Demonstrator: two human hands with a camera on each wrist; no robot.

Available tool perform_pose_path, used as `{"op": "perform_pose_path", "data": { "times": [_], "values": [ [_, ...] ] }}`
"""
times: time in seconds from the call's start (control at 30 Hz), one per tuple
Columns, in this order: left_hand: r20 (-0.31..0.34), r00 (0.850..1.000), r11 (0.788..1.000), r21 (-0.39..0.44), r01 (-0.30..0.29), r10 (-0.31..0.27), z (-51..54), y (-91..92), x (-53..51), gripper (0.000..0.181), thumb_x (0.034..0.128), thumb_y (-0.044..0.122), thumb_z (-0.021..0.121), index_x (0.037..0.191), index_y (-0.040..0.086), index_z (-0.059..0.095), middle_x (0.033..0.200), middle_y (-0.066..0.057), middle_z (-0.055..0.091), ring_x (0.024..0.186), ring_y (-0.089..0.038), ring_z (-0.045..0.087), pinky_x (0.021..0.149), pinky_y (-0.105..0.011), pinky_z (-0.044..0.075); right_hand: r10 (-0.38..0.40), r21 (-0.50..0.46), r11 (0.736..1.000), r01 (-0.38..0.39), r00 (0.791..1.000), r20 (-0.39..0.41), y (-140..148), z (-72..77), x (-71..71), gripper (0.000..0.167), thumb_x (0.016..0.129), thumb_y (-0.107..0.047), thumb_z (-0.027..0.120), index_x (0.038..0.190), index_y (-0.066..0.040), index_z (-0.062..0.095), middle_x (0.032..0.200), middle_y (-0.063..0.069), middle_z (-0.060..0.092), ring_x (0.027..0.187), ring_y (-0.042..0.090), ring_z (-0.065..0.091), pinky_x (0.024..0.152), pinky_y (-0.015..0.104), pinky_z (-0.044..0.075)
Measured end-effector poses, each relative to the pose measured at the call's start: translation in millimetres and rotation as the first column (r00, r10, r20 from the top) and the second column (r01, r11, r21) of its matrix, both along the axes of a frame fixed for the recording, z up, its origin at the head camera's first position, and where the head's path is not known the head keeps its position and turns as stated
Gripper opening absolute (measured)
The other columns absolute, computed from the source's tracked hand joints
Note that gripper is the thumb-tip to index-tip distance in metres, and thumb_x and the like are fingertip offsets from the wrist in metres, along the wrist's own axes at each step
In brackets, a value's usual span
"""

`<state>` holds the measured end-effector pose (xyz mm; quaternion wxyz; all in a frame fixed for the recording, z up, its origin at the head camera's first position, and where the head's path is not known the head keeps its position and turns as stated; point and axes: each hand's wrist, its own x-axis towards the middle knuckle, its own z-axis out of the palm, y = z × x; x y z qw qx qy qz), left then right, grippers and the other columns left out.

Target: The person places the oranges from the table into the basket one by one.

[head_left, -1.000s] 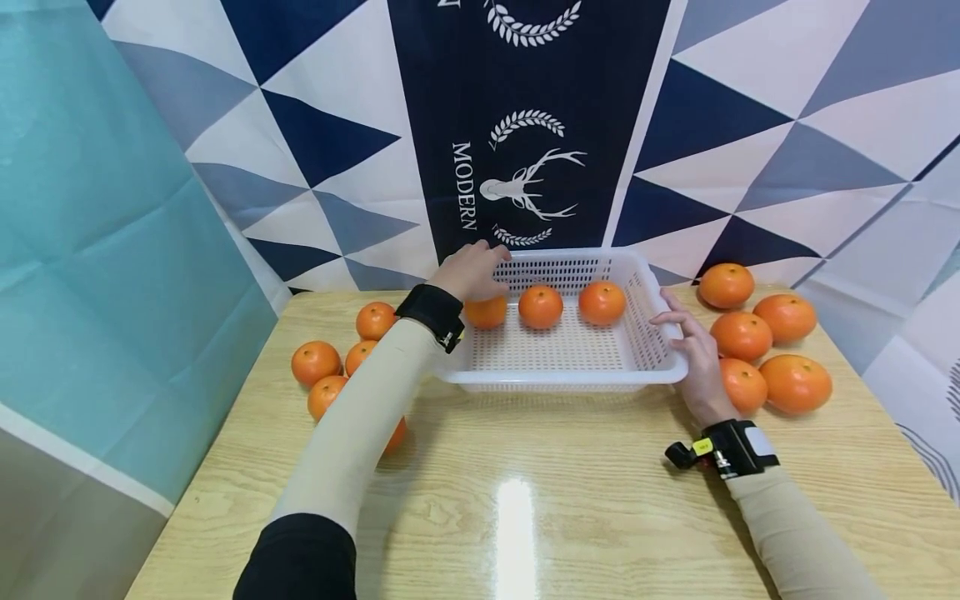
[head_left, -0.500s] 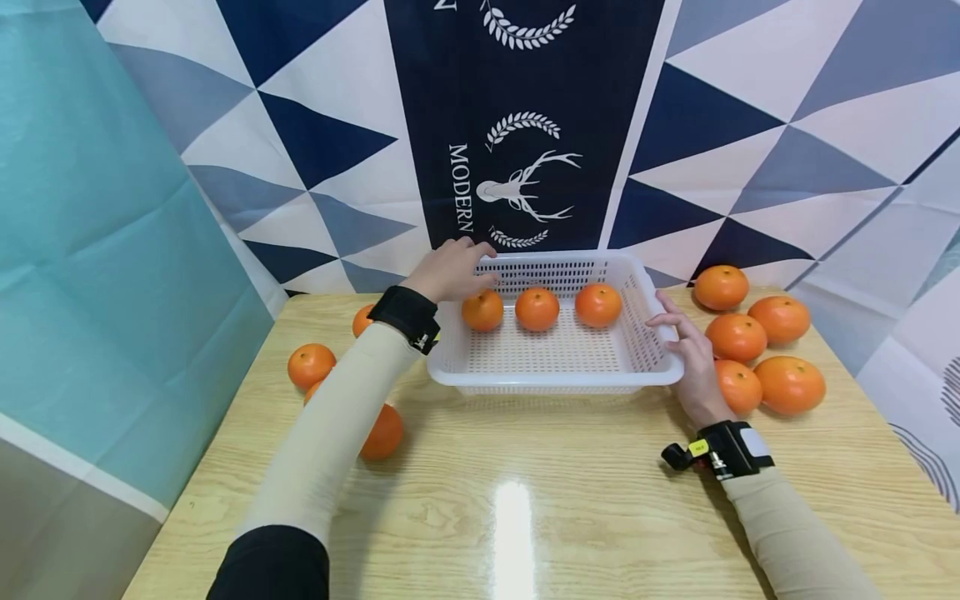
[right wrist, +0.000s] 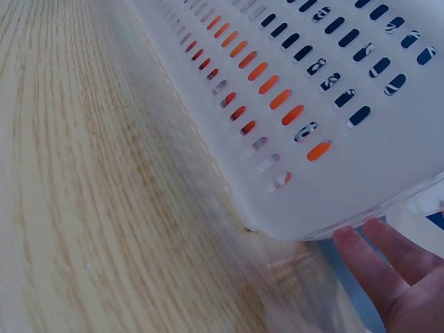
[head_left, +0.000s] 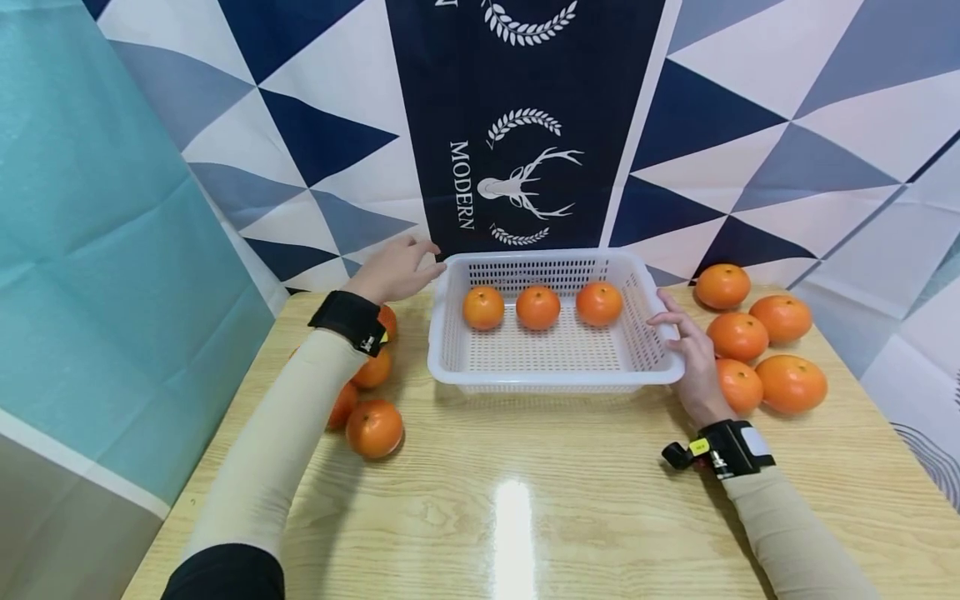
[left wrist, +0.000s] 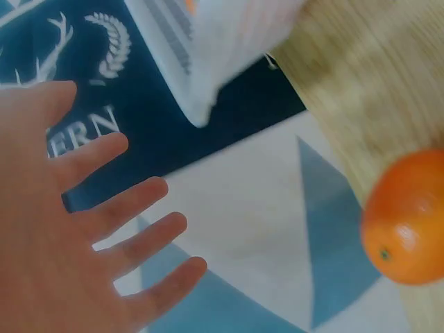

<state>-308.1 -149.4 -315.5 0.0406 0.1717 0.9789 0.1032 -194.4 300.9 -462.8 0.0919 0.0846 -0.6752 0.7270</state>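
My left hand (head_left: 396,268) is in the air just left of the white slotted plastic basket (head_left: 555,379); the left wrist view shows its fingers (left wrist: 139,201) spread and holding nothing. In the basket, three oranges stand in a row along the back: a left one (head_left: 483,308), a middle one (head_left: 537,308) and a right one (head_left: 599,303). At the basket's right end, my right hand (head_left: 697,367) touches the rim with fairly straight fingers. The right wrist view has two of those fingers (right wrist: 371,267) against the basket's edge; the rest of the hand is out of that frame.
Several loose oranges (head_left: 375,429) lie left of the basket, partly hidden by my left arm. Another group of oranges (head_left: 738,337) sits close beside my right hand. Behind the wooden table (head_left: 585,500) hangs a patterned cloth (head_left: 525,108).
My left hand has moved off the left orange and out of the basket to the left, its fingers opening away from it. The right hand stays at the rim.
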Motion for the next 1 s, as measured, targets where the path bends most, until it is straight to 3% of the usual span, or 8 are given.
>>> {"op": "perform_pose_path", "data": {
  "times": [0.23,0.57,0.77,1.0],
  "values": [
    [0.032,0.999,0.998,0.05,-0.043,0.041,-9.0,-39.4,3.4,0.06,0.117,0.044,0.049,0.162,0.005,0.055,0.178,-0.025,0.043,0.165,-0.045,0.042,0.138,-0.062,0.036,0.013,0.008,1.0,-0.013,1.0,0.009,0.7,2.3,-0.3,0.043,0.104,-0.001,0.031,0.123,-0.011,0.069,0.191,0.0,0.024,0.162,0.019,0.043,0.088,0.018,0.065],
    [0.099,0.988,0.993,0.018,-0.119,0.117,-19.2,-85.4,7.4,0.064,0.1148,0.043,0.052,0.164,0.002,0.051,0.178,-0.031,0.039,0.166,-0.051,0.038,0.138,-0.068,0.032,0.016,0.002,1.0,-0.016,1.0,0.007,-1.6,2.6,0.6,0.044,0.103,-0.001,0.031,0.123,-0.011,0.069,0.191,0.001,0.023,0.163,0.019,0.042,0.088,0.017,0.065],
    [0.165,0.97,0.984,-0.016,-0.178,0.179,-21.9,-96.2,8.7,0.068,0.113,0.049,0.054,0.166,0.007,0.049,0.176,-0.033,0.039,0.158,-0.054,0.047,0.131,-0.071,0.04,0.01,-0.006,1.0,-0.01,1.0,0.017,-1.3,3.2,0.9,0.044,0.103,-0.001,0.031,0.122,-0.011,0.069,0.191,-0.001,0.024,0.165,0.021,0.041,0.09,0.017,0.065],
    [0.211,0.965,0.988,-0.03,-0.154,0.157,-26.2,-97.2,9.6,0.071,0.1107,0.046,0.059,0.166,0.003,0.048,0.17,-0.033,0.05,0.153,-0.052,0.052,0.129,-0.067,0.043,0.013,-0.002,1.0,-0.013,1.0,0.007,-1.6,4.4,0.9,0.043,0.103,-0.001,0.031,0.122,-0.01,0.069,0.19,0.0,0.025,0.155,0.012,0.049,0.085,0.017,0.065]
  ]
}}
